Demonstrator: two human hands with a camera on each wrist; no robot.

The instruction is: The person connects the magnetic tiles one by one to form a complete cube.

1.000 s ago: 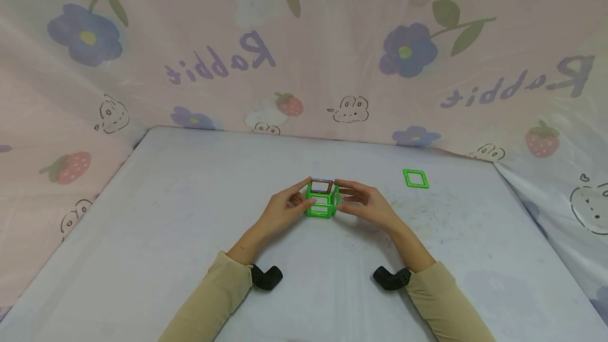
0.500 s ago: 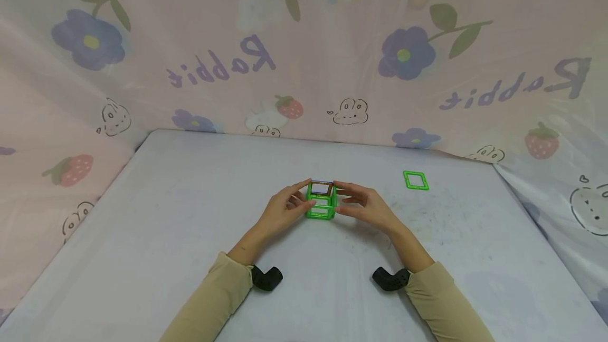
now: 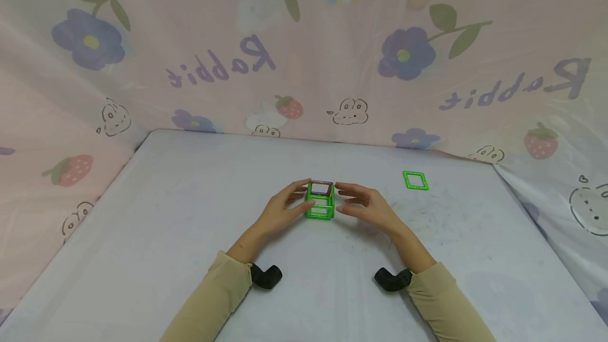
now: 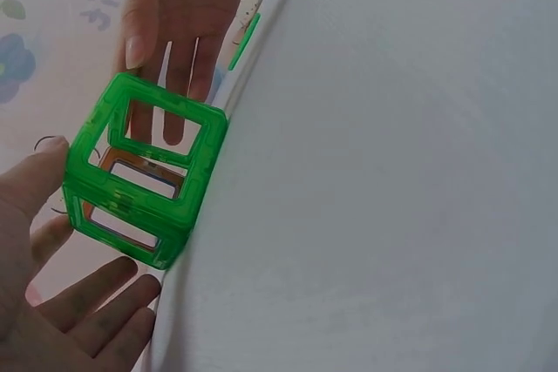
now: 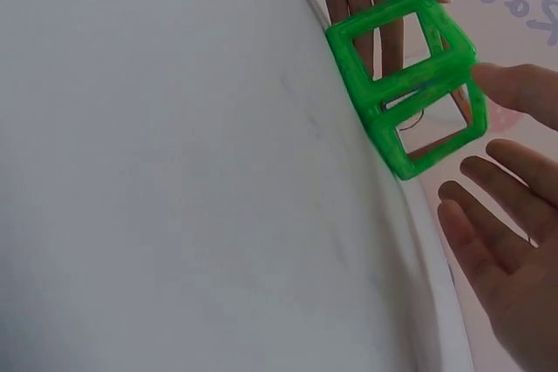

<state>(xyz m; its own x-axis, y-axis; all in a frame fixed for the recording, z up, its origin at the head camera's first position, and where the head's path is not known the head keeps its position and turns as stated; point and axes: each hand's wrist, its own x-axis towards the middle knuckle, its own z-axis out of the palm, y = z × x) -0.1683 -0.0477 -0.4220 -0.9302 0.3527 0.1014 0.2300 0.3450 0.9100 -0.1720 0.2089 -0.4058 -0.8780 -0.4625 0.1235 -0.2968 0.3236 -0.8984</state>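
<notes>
A small box of see-through green magnetic tiles (image 3: 320, 216) stands on the table in front of me. One orange-brown tile (image 3: 330, 189) forms its far side. My left hand (image 3: 279, 212) holds the box's left side, thumb at the near edge and index finger at the far corner. In the left wrist view its other fingers spread below the green frame (image 4: 207, 154). My right hand (image 3: 372, 209) is just off the box's right side, thumb and fingers extended. The right wrist view has its thumb tip (image 5: 493, 84) close to the box's edge.
One loose green square tile (image 3: 406, 180) lies flat on the white table (image 3: 214, 183), at the back right. Printed cloth (image 3: 313, 57) hangs behind the table and at its sides. A black curved device (image 3: 266, 277) sits at each wrist.
The right-side tile, which leaned outward a second ago, now stands upright against the box. My right hand has moved slightly away to the right; my left hand has barely moved.
</notes>
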